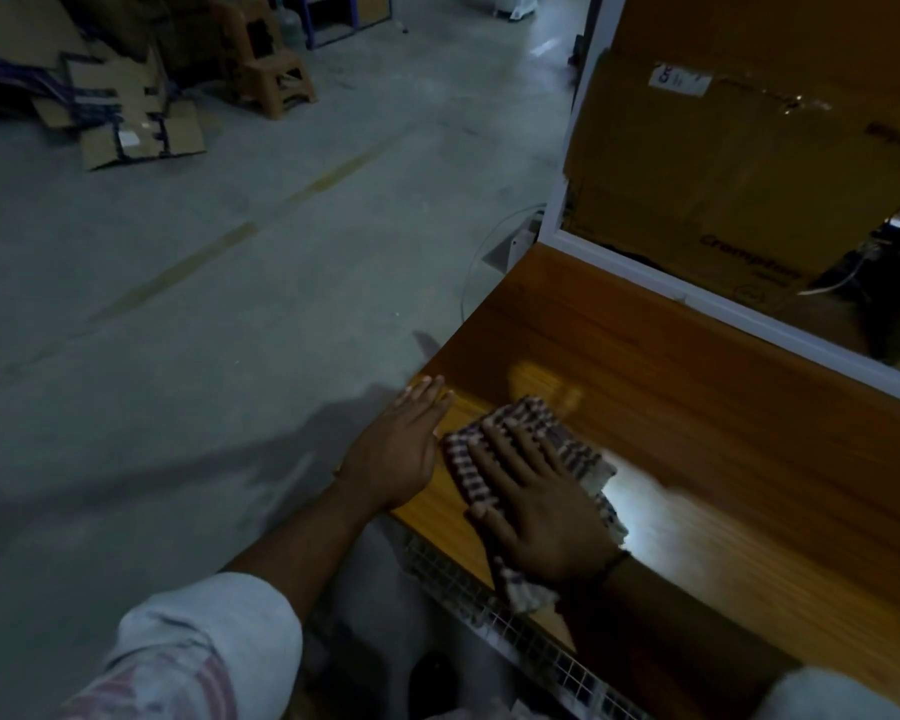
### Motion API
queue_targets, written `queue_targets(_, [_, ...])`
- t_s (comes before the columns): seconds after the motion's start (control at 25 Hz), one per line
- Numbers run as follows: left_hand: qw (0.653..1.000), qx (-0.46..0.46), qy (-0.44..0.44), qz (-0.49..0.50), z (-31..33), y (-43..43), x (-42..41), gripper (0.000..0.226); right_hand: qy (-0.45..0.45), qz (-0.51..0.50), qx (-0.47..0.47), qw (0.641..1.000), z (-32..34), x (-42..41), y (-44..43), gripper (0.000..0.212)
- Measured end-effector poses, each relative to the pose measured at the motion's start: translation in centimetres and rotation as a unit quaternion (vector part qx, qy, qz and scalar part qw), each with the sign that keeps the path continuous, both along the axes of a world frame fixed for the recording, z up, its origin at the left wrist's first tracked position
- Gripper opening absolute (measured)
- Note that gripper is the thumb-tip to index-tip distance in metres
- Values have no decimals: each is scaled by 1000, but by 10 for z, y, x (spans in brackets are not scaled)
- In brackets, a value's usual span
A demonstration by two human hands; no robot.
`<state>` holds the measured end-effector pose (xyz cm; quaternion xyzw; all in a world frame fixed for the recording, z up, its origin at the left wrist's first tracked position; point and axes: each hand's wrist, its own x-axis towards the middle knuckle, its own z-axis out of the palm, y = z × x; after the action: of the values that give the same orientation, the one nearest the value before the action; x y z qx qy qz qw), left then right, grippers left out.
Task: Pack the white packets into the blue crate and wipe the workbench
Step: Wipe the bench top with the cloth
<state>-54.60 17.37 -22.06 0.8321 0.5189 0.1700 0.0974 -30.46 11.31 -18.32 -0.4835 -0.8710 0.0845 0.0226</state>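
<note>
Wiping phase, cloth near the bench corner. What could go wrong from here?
1. A tail of the checked cloth hangs over the front edge of the workbench, above the wire mesh; it may snag.
2. The left hand rests flat right at the corner and could slip off.
3. The scene is dim, so the right hand pressing the cloth may miss patches.
</note>
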Motion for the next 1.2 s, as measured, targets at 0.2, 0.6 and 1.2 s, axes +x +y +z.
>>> queue_targets(0.2, [1000,6,-25,12,6,-4,2,58,8,-196,-12,981,-8,10,70,73])
queue_targets(0.6, [999,20,-31,8,7,-4,3,55,-5,8,-15,1000,0,28,17,70])
queue_targets(1.2, [999,23,-34,20,10,-4,8,51,7,-20,-21,1000,-1,-1,21,74])
